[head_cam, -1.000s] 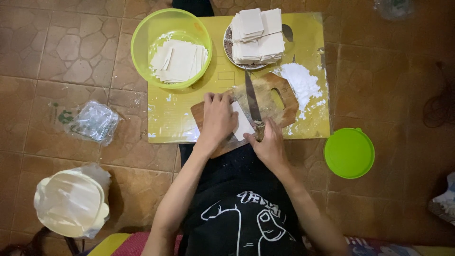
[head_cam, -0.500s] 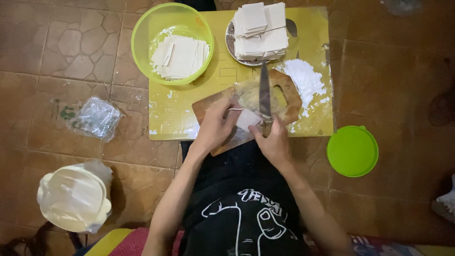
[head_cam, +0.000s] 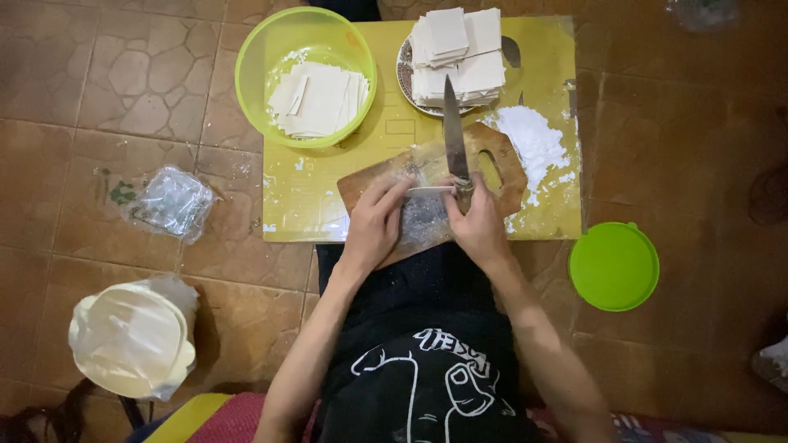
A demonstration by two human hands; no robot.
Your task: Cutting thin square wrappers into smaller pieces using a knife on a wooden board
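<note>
From the head view, I am cutting thin dough (head_cam: 423, 215) on the board (head_cam: 501, 168), which is lying at the near edge of the yellow mat (head_cam: 316, 193). To cut well, I am keeping the knife (head_cam: 453, 131) straight and my left fingertips away from the blade. My right hand (head_cam: 478, 226) is closed tight around the knife handle. My left hand (head_cam: 373, 226) is lying flat, fingers spread, pressing the dough down.
</note>
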